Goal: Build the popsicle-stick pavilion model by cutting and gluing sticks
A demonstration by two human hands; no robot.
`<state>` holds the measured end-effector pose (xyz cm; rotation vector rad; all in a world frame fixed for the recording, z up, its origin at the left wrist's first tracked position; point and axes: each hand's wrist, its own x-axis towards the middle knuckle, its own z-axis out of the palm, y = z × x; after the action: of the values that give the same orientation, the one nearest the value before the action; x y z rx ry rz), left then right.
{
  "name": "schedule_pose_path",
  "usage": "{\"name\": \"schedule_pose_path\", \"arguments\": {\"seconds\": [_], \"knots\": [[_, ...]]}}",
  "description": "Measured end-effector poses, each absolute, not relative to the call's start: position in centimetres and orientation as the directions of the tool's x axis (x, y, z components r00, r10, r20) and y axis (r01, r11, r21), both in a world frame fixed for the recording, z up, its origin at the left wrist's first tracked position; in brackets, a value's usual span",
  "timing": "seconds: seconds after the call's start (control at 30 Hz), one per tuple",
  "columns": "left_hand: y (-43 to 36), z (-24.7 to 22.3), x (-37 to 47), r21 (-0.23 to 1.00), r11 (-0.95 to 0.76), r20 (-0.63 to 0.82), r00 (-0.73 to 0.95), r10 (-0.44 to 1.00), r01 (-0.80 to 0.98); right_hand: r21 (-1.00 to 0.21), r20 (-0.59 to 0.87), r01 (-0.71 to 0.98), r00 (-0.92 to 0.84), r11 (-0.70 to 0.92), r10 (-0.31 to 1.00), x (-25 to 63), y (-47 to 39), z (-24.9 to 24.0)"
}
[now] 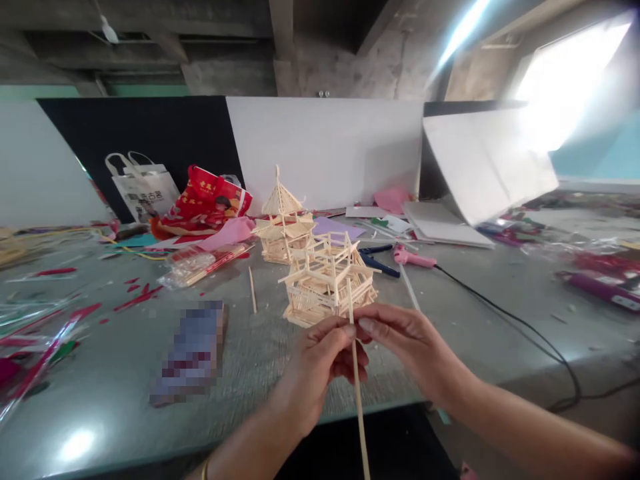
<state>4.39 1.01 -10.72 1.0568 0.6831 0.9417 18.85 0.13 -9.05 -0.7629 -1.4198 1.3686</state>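
Observation:
A long thin wooden stick (359, 407) stands nearly upright in front of me, its lower end leaving the bottom of the view. My left hand (317, 357) is closed round it, thumb and fingers pinching it about a third of the way down. From the other side my right hand (413, 340) is closed at the same spot, fingertips against the stick. Just behind the hands is an open-framed pavilion model (313, 297) built of small sticks; the stick's top overlaps its front. Farther back stands a second stick model (283, 230) with a pointed roof.
A pink glue gun (415, 257) with a black cord lies right of the models, beside blue-handled pliers (375, 259). To the left are a blurred-out phone-shaped object (190, 353), a short loose stick (253, 291) and packaged sticks (207, 263). Bags (205, 203) and white boards (487, 160) stand behind.

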Motion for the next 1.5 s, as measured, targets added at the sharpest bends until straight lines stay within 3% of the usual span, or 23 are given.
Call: {"name": "schedule_pose_path", "arguments": {"seconds": [0.27,0.5,0.67,0.97,1.5], "knots": [[0.1,-11.7,4.4,0.953,0.193,-0.090,0.394,0.915,-0.232,-0.946,0.097,-0.323,-0.336,-0.018,0.937,18.3,-0.1,-10.5],[-1.0,-11.6,4.5,0.914,0.258,-0.121,0.397,0.910,-0.313,-0.888,-0.033,-0.423,-0.332,-0.180,0.943,18.6,-0.8,-10.9],[-1.4,-11.8,4.7,0.910,0.240,-0.101,0.380,0.919,-0.339,-0.887,-0.031,-0.415,-0.390,-0.205,0.920,18.8,-1.0,-10.8],[-1.6,-12.2,5.5,0.953,0.071,-0.010,0.203,0.979,-0.293,-0.911,0.014,-0.373,-0.458,-0.178,0.889,18.7,-0.8,-10.3],[-1.4,-12.5,5.4,0.999,0.019,-0.016,0.051,0.999,-0.050,-0.882,-0.261,-0.285,-0.365,-0.374,0.894,18.4,-0.4,-10.8]]}}
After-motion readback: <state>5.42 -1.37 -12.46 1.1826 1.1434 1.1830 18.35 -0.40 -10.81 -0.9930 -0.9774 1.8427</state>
